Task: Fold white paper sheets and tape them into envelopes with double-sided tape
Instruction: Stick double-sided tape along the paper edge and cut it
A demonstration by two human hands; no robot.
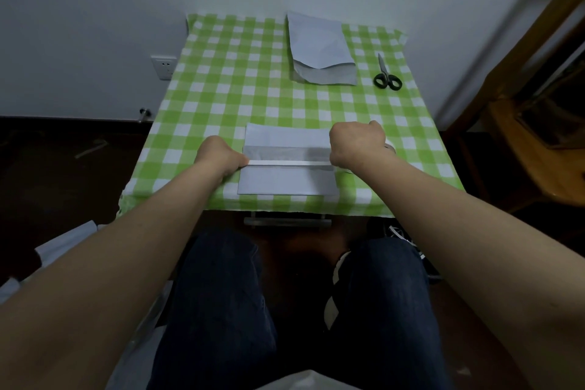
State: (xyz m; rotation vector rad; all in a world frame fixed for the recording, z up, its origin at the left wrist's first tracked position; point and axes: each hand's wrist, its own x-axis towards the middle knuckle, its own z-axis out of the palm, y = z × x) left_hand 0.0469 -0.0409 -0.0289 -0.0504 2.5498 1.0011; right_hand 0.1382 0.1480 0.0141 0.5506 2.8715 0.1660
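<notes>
A folded white paper sheet (286, 180) lies near the table's front edge. A strip of white double-sided tape (288, 163) stretches across it from left to right. My left hand (218, 155) pinches the strip's left end at the sheet's left edge. My right hand (356, 144) is curled over the tape roll (390, 148) at the sheet's right edge, and the roll is mostly hidden under it.
A stack of white sheets and envelopes (319, 51) lies at the back of the green checked tablecloth (221, 89). Black-handled scissors (386, 74) lie to the right of the stack. A wooden chair (538, 136) stands on the right.
</notes>
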